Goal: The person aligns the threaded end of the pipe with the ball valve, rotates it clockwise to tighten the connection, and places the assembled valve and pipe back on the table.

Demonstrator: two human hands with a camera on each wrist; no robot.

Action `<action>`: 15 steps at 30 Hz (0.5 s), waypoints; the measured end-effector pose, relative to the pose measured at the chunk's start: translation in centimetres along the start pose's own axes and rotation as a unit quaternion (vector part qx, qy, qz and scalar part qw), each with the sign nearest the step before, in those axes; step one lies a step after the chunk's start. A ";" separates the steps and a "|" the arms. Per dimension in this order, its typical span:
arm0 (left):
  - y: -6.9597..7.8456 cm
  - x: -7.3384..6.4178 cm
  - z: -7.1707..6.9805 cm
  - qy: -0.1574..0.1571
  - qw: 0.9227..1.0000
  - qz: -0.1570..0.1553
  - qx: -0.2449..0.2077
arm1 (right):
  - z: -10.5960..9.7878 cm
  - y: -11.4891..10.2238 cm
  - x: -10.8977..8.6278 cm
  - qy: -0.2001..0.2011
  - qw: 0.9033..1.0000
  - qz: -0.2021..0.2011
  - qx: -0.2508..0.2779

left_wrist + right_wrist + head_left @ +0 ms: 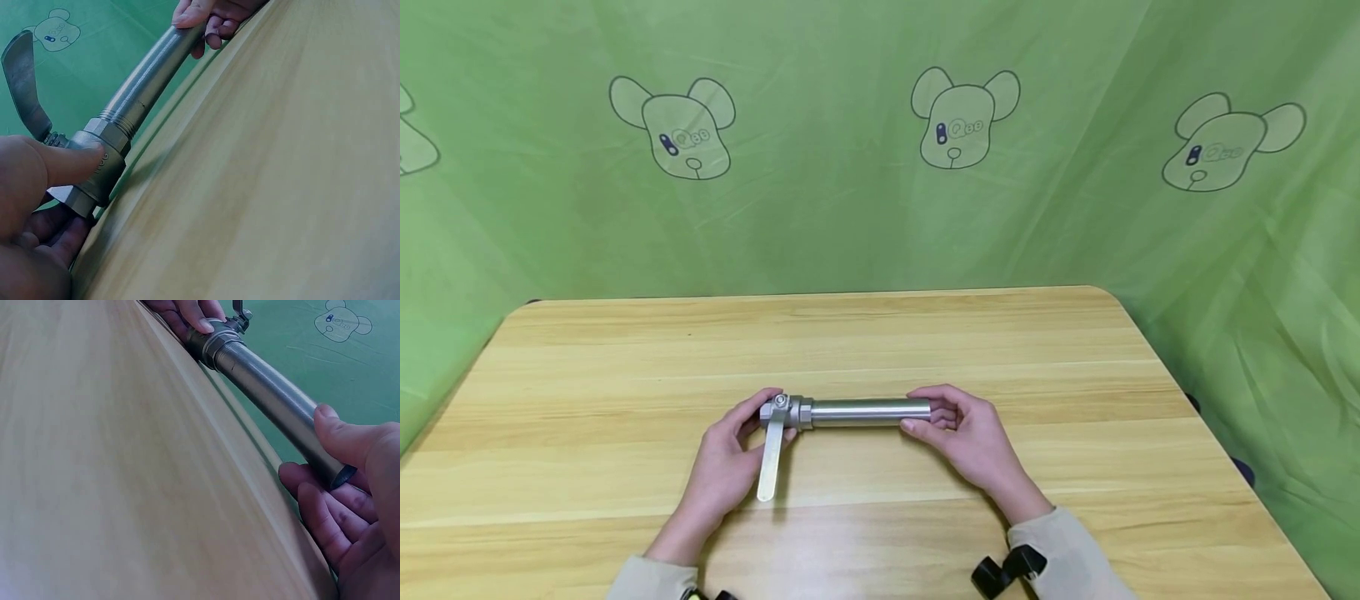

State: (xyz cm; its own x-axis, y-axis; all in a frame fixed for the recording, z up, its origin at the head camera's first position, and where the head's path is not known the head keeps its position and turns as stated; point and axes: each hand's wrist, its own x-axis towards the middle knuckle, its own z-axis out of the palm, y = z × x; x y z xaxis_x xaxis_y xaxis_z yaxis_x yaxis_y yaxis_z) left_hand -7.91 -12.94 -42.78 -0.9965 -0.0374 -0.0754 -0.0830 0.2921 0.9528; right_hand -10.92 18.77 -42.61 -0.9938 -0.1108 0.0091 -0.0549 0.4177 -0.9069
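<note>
A silver ball valve (795,412) with a long flat lever handle (771,462) is joined to a straight metal pipe (868,412). In the head view the pipe runs level to the right and the lever points toward the person. My left hand (726,467) grips the valve body, thumb on the near side. At the pipe's free end, my right hand (973,437) holds it between thumb and fingers. A few threads (119,120) show where the pipe meets the valve in the left wrist view. The pipe's open end (343,477) faces the right palm.
The valve and pipe are over a light wood-grain table (880,342) with rounded far corners. A green cloth (835,217) with printed mouse-like heads hangs behind it and along the sides. Black wrist-worn devices (1009,571) sit by the sleeves.
</note>
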 end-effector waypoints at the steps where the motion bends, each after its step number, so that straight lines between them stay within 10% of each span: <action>1: 0.0 0.0 0.0 0.000 1.000 0.000 0.000 | 0.0 0.0 0.0 -0.001 1.000 0.002 -0.002; 15: 0.0 0.1 0.0 -0.004 1.000 0.007 -0.004 | 0.1 -0.4 0.0 -0.014 0.999 0.034 0.032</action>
State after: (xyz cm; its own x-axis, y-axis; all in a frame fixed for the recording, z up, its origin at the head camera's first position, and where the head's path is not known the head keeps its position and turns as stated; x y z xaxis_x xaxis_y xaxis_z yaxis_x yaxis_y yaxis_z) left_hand -7.97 -12.98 -42.81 -0.9976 -0.0266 -0.0645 -0.0694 0.2845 0.9562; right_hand -10.89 18.53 -42.30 -0.9919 -0.1095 -0.0637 0.0191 0.3675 -0.9298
